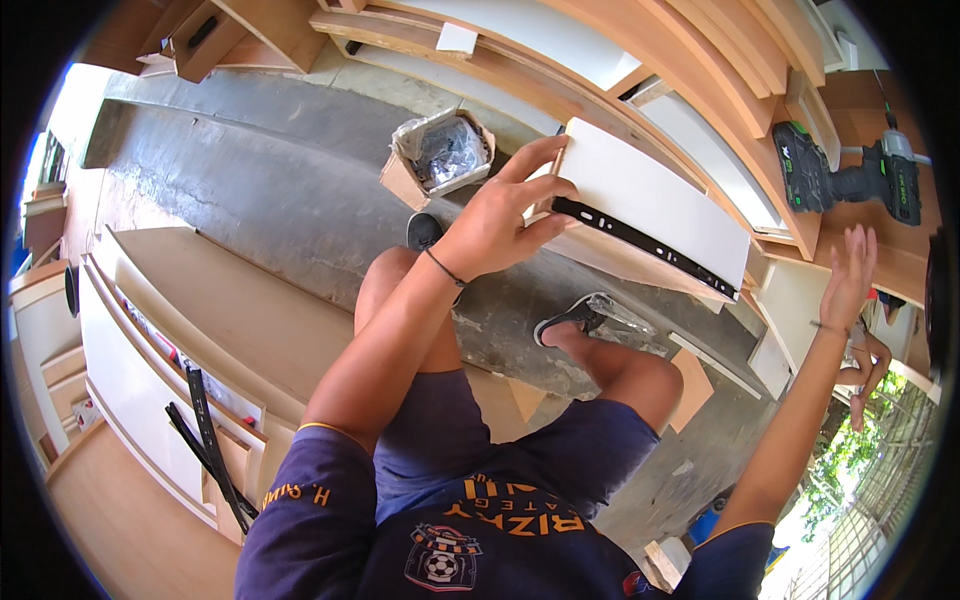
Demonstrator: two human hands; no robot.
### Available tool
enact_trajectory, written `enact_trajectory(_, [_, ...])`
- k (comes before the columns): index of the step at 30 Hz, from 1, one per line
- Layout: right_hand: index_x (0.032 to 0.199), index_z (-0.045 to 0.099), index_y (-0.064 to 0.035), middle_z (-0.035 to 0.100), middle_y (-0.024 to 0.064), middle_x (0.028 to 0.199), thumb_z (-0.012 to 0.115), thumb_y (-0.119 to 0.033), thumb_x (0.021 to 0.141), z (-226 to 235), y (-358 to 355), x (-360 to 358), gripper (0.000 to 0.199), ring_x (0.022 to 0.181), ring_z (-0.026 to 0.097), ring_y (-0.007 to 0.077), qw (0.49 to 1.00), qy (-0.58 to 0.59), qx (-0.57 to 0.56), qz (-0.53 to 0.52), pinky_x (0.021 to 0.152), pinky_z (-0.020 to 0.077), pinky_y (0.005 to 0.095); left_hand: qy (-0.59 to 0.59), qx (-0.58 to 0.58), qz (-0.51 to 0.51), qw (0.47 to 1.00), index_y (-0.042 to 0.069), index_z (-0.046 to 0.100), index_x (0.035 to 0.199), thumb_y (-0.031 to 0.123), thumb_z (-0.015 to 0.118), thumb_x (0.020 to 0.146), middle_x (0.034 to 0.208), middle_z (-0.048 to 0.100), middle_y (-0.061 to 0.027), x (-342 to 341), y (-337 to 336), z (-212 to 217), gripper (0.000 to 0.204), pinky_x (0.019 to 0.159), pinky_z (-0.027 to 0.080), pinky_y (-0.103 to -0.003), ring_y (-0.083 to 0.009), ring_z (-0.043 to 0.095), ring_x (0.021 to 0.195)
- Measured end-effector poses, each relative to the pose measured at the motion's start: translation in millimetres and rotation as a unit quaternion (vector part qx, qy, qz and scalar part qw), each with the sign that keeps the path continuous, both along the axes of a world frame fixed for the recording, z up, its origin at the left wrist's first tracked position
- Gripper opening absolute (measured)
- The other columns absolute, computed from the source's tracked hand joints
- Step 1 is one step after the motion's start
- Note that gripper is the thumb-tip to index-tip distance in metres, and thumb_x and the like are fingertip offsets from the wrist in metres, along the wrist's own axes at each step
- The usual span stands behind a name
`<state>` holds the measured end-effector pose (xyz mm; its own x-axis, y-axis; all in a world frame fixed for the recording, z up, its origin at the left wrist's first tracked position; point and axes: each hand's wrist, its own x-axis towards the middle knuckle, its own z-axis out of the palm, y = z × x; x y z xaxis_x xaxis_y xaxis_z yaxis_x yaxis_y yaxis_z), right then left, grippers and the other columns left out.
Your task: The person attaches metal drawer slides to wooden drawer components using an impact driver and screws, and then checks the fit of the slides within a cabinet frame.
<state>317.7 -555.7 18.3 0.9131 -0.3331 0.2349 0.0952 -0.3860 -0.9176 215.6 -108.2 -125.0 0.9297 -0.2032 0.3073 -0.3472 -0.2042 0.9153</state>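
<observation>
My left hand (pixel 505 215) grips the near-left end of a white drawer (pixel 650 190), with its fingers spread over the corner. Along the drawer's side runs a black metal drawer slide (pixel 650 246), whose end lies close to my fingertips. Off to the right, my right hand (pixel 848 272) is raised with its fingers stretched out and nothing in them. Just beyond those fingertips, a black and green cordless drill (pixel 872 180) lies on its side on a wooden surface (pixel 830 235).
An open cardboard box (pixel 440 155) lined with clear plastic stands on the concrete floor. Long wooden cabinet frames (pixel 560 70) span the far side. Panels (pixel 200 300) at left carry loose black drawer slides (pixel 208 440). Another person's limbs (pixel 868 365) show at far right.
</observation>
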Motion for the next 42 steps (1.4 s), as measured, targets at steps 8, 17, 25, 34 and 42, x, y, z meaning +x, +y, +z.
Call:
enact_trajectory(8, [0.131, 0.042, -0.0072, 0.051, 0.0059, 0.124, 0.062, -0.023, 0.091, 4, 15, 57, 0.047, 0.113, 0.049, 0.016, 0.996, -0.003, 0.038, 0.075, 0.096, 0.0366, 0.0395, 0.0, 0.003, -0.002, 1.0, 0.005, 0.061, 0.101, 0.002, 0.07, 0.076, 0.142, 0.037, -0.0181, 1, -1, 0, 0.027, 0.102, 0.04, -0.041, -0.0355, 0.043, 0.128])
enact_trajectory(17, [0.128, 0.046, 0.0029, 0.058, 0.0128, 0.117, 0.059, -0.015, 0.092, 22, 8, 99, 0.041, 0.112, 0.055, 0.0228, 0.973, -0.052, 0.197, 0.105, 0.1, 0.0407, 0.0376, -0.002, 0.0, 0.0, 1.0, 0.005, 0.062, 0.101, 0.004, 0.07, 0.076, 0.141, 0.039, -0.0171, 1, -2, 0, 0.026, 0.101, 0.041, -0.041, -0.0345, 0.043, 0.127])
enact_trajectory(25, [0.13, 0.043, 0.0033, 0.054, 0.0149, 0.125, 0.055, -0.013, 0.094, 27, -12, 108, 0.041, 0.119, 0.052, 0.0253, 0.953, 0.017, 0.259, 0.156, 0.105, 0.0378, 0.0383, -0.003, -0.01, 0.0, 1.0, 0.005, 0.062, 0.101, 0.003, 0.07, 0.076, 0.14, 0.039, -0.0173, 0, 0, -3, 0.026, 0.101, 0.04, -0.04, -0.0346, 0.044, 0.126])
enact_trajectory(34, [0.133, 0.041, 0.003, 0.052, 0.0149, 0.129, 0.054, -0.012, 0.094, 33, -14, 110, 0.043, 0.122, 0.05, 0.0245, 0.952, 0.053, 0.247, 0.17, 0.107, 0.0367, 0.0379, -0.004, -0.023, 0.003, 1.0, 0.006, 0.063, 0.1, 0.002, 0.069, 0.076, 0.14, 0.039, -0.0168, -1, -1, -3, 0.025, 0.102, 0.041, -0.04, -0.0341, 0.043, 0.127])
enact_trajectory(42, [0.128, 0.047, 0.0005, 0.056, 0.0116, 0.12, 0.058, -0.007, 0.09, 33, -27, 117, 0.04, 0.115, 0.055, 0.0251, 0.959, 0.042, 0.221, 0.174, 0.101, 0.0419, 0.0381, 0.006, -0.011, 0.003, 1.0, 0.006, 0.063, 0.101, 0.001, 0.069, 0.076, 0.14, 0.039, -0.0167, -1, 0, -2, 0.026, 0.102, 0.041, -0.04, -0.0343, 0.044, 0.127])
